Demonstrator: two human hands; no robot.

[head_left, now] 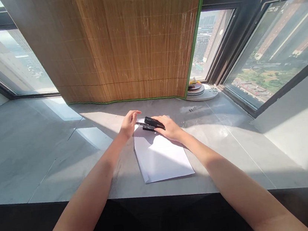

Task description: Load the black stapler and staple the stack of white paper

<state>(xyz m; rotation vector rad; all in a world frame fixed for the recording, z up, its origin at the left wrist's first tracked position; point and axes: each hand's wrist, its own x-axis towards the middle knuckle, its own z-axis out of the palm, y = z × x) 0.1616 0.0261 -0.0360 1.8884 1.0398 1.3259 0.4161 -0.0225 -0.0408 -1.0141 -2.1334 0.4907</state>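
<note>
Stapler [152, 122], black and opened out, above the far end of the white paper [163, 161], our landmark throughout. To handle it well, we judge that the right hand [171, 129] should hold the body firm and level, so that the spread parts do not swing, while the left hand [128, 124] works in line with the slim metal strip [140, 124] rather than across it. Light pressure seems wisest, since a sprung part could jump, and we would hold fingertips clear of the hinge.

We see the right hand closed around the stapler, its thumb on the side facing the paper's near edge and its fingers over the top. The left hand is loosely curled just off the paper's far left corner, with one finger stretched out; whether it pinches the strip or merely rests beside it, we cannot tell. The stapler thus lies between the two hands, within the right hand's grasp, and its strip points left toward the other hand.

Beyond the paper and to its right, we note small bits of metal [191, 109] on the grey counter [66, 175], perhaps staples; they are too small to identify. Farther beyond the paper hangs a brown blind [123, 51], with stacked plates [196, 91] by its right edge.
</note>
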